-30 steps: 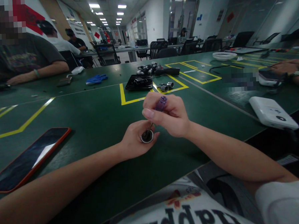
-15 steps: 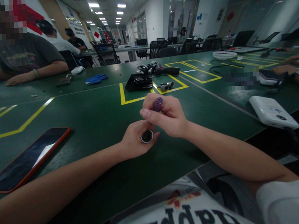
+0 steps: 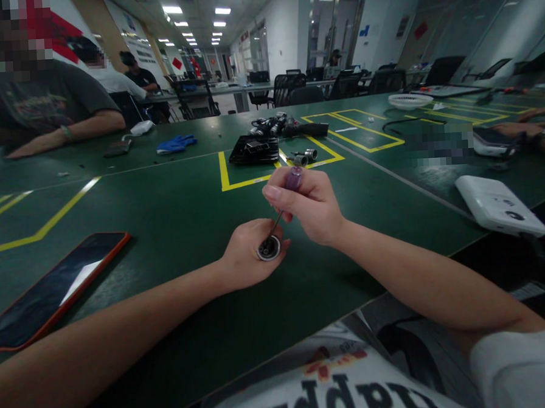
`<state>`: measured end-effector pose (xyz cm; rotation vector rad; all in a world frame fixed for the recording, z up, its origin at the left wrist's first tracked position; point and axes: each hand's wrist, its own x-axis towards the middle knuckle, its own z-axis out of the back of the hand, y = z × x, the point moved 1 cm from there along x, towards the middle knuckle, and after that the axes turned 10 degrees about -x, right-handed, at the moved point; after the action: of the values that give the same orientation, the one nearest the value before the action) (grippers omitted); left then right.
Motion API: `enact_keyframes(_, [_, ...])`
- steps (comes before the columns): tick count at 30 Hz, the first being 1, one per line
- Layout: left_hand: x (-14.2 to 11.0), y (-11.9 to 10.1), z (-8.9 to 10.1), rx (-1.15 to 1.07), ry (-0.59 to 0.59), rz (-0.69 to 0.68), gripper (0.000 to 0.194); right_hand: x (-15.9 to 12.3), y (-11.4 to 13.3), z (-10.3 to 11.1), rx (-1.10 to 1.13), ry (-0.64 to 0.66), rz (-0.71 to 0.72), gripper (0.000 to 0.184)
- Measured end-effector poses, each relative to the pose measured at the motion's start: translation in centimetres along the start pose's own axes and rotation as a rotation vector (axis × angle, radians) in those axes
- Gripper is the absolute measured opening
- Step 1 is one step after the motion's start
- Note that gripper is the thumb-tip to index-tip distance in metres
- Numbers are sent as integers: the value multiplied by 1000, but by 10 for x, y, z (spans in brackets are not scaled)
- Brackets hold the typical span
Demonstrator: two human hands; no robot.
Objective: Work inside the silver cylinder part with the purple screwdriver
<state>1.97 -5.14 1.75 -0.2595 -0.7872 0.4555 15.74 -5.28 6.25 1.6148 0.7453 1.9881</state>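
My left hand is wrapped round a small round metal connector, whose open end with a pale rim and dark inside faces me. In my right hand is a screwdriver with a purple translucent handle. Its thin metal shaft slants down to the left, and the tip reaches the rim or inside of the connector; exactly where it touches I cannot tell. Past my hands, two similar metal connectors lie by a black ribbed tray inside a yellow taped outline.
An orange-cased phone lies at left, a white device at right near the table edge. Farther back are blue gloves, a heap of dark metal parts and a white basket. People sit at both sides of the green table.
My right hand first dips slightly left, then rises and tilts, showing more of the screwdriver's shaft. My left hand keeps the connector in nearly the same place.
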Motion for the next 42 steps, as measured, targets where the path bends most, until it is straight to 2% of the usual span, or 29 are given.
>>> enact_keyframes(11, [0,-4,3,16,11,-5,17,0,2,1,30,-31,76,21])
enact_keyframes(18, [0,0,1,-22,-6,-33,15,1,1,1,-25,52,102,22])
enact_keyframes(24, [0,1,0,-20,4,-7,16,0,0,2,7,-11,147,21])
enact_keyframes(30, [0,1,1,-37,-20,-35,14,0,0,0,19,41,151,22])
enact_keyframes(36, [0,0,0,-13,-6,-18,17,-1,-1,2,35,-5,181,21])
enact_keyframes(42, [0,2,0,-18,-3,-14,13,0,0,2,-49,37,165,23])
